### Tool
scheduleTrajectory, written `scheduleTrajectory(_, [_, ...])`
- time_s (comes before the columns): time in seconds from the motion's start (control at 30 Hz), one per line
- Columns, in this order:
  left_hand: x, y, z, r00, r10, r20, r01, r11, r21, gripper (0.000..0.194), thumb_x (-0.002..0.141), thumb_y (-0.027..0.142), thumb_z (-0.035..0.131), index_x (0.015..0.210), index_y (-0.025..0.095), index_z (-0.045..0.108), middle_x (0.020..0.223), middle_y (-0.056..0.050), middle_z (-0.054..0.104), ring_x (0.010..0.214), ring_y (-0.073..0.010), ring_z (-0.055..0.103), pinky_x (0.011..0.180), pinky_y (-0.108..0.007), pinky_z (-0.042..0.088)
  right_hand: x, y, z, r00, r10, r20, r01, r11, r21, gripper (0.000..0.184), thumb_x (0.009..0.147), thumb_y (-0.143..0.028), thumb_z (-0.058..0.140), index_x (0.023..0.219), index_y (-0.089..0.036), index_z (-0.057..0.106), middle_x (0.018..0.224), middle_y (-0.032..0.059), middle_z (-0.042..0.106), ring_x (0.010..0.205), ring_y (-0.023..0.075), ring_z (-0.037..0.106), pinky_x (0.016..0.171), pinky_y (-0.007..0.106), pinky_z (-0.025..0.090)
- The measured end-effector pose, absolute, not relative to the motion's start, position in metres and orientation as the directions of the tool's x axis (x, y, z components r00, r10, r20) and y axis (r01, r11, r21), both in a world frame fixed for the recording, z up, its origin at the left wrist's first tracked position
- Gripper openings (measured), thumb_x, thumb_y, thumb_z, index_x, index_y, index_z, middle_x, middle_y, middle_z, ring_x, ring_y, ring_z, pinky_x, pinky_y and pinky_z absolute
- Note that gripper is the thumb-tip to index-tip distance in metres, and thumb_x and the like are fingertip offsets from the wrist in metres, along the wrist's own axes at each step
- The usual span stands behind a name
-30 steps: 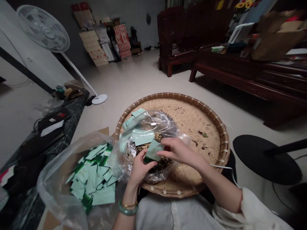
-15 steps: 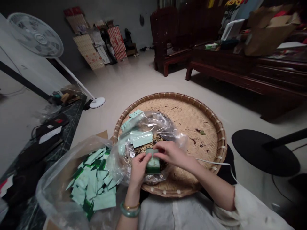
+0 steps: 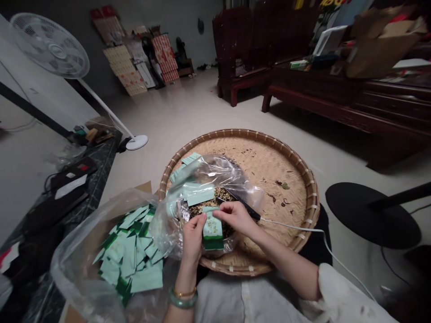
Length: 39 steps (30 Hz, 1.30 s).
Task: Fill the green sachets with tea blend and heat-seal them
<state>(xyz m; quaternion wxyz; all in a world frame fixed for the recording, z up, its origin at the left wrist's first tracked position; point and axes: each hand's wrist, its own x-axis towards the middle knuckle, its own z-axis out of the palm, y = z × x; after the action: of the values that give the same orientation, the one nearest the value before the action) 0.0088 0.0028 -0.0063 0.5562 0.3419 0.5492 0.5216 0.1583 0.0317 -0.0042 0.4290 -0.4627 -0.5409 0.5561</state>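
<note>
My left hand (image 3: 193,234) and my right hand (image 3: 238,217) pinch the upper part of a small green paper packet (image 3: 213,229) between thumbs and fingers, one at each side. The packet is light green with a dark green band at its lower end. Beneath it lies an open clear plastic bag (image 3: 215,168) with a dark and pale loose mix (image 3: 202,209) inside. More light green packets (image 3: 199,194) rest on that bag. Just beyond my right hand a black-handled tool (image 3: 252,211) with a white cord leans over the mix.
A round woven bamboo tray (image 3: 311,197) holds the bag and dried scraps. To the left, a plastic-lined box (image 3: 72,251) holds many green packets (image 3: 129,251). A standing fan (image 3: 55,49), a black round base (image 3: 372,213) and dark wooden furniture (image 3: 336,98) stand around.
The packet has tipped so more of its printed front and dark green band shows. My right hand has shifted slightly, and the black-handled tool with its cord has come into sight.
</note>
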Motion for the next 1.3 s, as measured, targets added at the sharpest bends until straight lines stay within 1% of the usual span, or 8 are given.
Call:
scheduleTrajectory(0.27, [0.005,0.002,-0.012,-0.110,0.961,-0.254,-0.138,0.238,0.961,0.036,0.067,0.046,0.075,0.076,0.011,0.073,0.058,0.001,0.063,0.054,-0.0105,0.053,0.051,-0.019,0.043,0.158,0.032,-0.009,-0.253,0.962,-0.106,0.010,-0.107,-0.994,0.036,0.073,-0.046,0.065,0.054,-0.016,0.058,0.049,-0.0025,0.053,0.047,0.0091,0.044,0.050,0.022,0.035])
scheduleTrajectory(0.5, [0.006,0.002,-0.005,-0.083,0.943,-0.323,-0.107,0.314,0.943,0.042,0.055,0.036,0.083,0.086,0.010,0.071,0.065,-0.002,0.068,0.059,-0.0141,0.060,0.057,-0.022,0.047,0.154,0.027,-0.013,-0.134,0.989,0.066,0.047,0.073,-0.996,0.024,0.074,-0.036,0.067,0.062,-0.016,0.064,0.074,0.0032,0.061,0.060,0.0128,0.055,0.053,0.023,0.044])
scheduleTrajectory(0.67, [0.010,-0.001,0.002,0.008,0.928,-0.373,0.009,0.373,0.928,0.035,0.050,0.025,0.084,0.079,0.010,0.070,0.066,-0.003,0.071,0.059,-0.0147,0.062,0.058,-0.023,0.048,0.154,0.028,-0.001,-0.202,0.976,0.082,0.171,0.118,-0.978,0.021,0.076,-0.032,0.067,0.091,-0.017,0.071,0.079,0.0026,0.067,0.062,0.0130,0.057,0.057,0.023,0.045])
scheduleTrajectory(0.77, [0.011,-0.004,0.006,0.141,0.899,-0.414,0.050,0.411,0.910,0.029,0.052,0.022,0.083,0.074,0.009,0.069,0.064,-0.004,0.070,0.057,-0.0161,0.063,0.056,-0.024,0.049,0.154,0.030,0.007,-0.296,0.947,0.127,0.247,0.204,-0.947,0.012,0.077,-0.028,0.068,0.079,-0.017,0.072,0.074,0.0019,0.069,0.067,0.0141,0.060,0.062,0.023,0.044])
scheduleTrajectory(0.93, [0.009,-0.005,0.009,0.228,0.847,-0.479,-0.046,0.501,0.864,0.038,0.052,0.028,0.085,0.080,0.010,0.069,0.074,-0.009,0.074,0.058,-0.0191,0.068,0.055,-0.027,0.052,0.167,0.040,0.006,-0.235,0.965,0.118,0.324,0.193,-0.926,0.026,0.087,-0.032,0.058,0.070,-0.017,0.069,0.068,0.0023,0.066,0.064,0.0148,0.059,0.061,0.024,0.045])
scheduleTrajectory(1.07, [0.008,-0.001,0.006,0.098,0.868,-0.486,-0.154,0.496,0.855,0.048,0.049,0.034,0.088,0.084,0.009,0.068,0.079,-0.012,0.076,0.059,-0.0188,0.069,0.055,-0.026,0.054,0.195,0.046,-0.007,-0.198,0.956,0.217,0.642,0.294,-0.708,0.021,0.088,-0.028,0.056,0.103,-0.017,0.065,0.099,0.0095,0.065,0.097,0.0248,0.058,0.085,0.038,0.047])
scheduleTrajectory(1.17, [0.010,0.002,0.006,0.048,0.881,-0.471,-0.204,0.470,0.859,0.052,0.047,0.034,0.089,0.087,0.009,0.067,0.082,-0.013,0.076,0.060,-0.0194,0.070,0.058,-0.027,0.055,0.206,0.044,-0.018,-0.228,0.963,0.145,0.840,0.270,-0.471,0.056,0.080,-0.014,0.059,0.134,-0.013,0.044,0.118,0.0183,0.055,0.110,0.0305,0.052,0.092,0.044,0.044])
scheduleTrajectory(1.3, [0.011,0.002,0.007,0.051,0.887,-0.460,-0.211,0.459,0.863,0.052,0.048,0.033,0.088,0.088,0.008,0.066,0.086,-0.014,0.076,0.063,-0.0201,0.071,0.059,-0.028,0.056,0.201,0.044,-0.027,-0.238,0.970,0.040,0.902,0.236,-0.362,0.067,0.075,-0.008,0.059,0.138,-0.003,0.036,0.120,0.0247,0.054,0.113,0.0338,0.050,0.097,0.046,0.042])
